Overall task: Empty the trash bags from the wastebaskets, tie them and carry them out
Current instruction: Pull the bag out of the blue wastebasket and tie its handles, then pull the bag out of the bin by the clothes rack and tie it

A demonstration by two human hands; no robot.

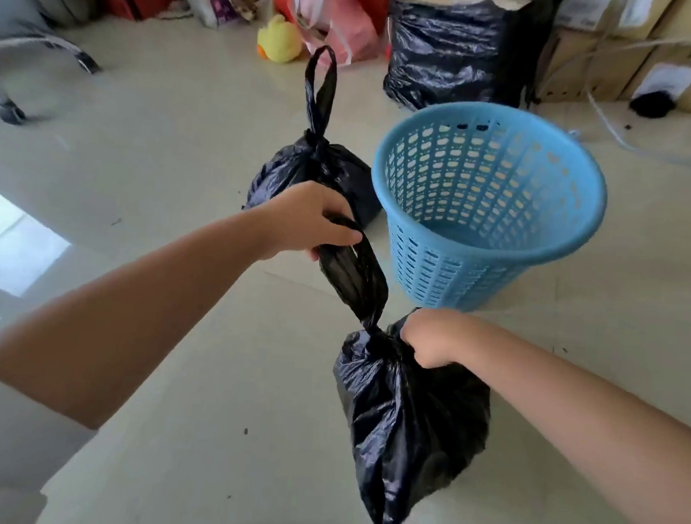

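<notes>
While the left hand [314,222] curls its fingers round the loop handle [355,270] of a black bag [414,422], the right hand [432,339] grips that same bag just beside the knot, fingers bunched tight into the plastic at its neck. So both hands are on one bag, the handle stretched taut between them, and the bag hangs in front of the blue basket [486,206], nearer the person than the basket is.

That basket stands upright on the pale floor [181,127], and through its lattice wall nothing dark shows inside, only its blue bottom. To the basket's left, touching or just beside it, sits a second bag [317,170], knotted at the top, its long handle loop standing straight up. The left hand partly hides its lower side.

Behind the basket, against the far clutter, a larger black sack [444,52] stands with its mouth open. To the right of it, cardboard boxes [644,65] are stacked. Well behind the basket on its left, a yellow duck toy [279,40] rests by a pink bag [339,28], and chair legs [35,56] show at the far left.
</notes>
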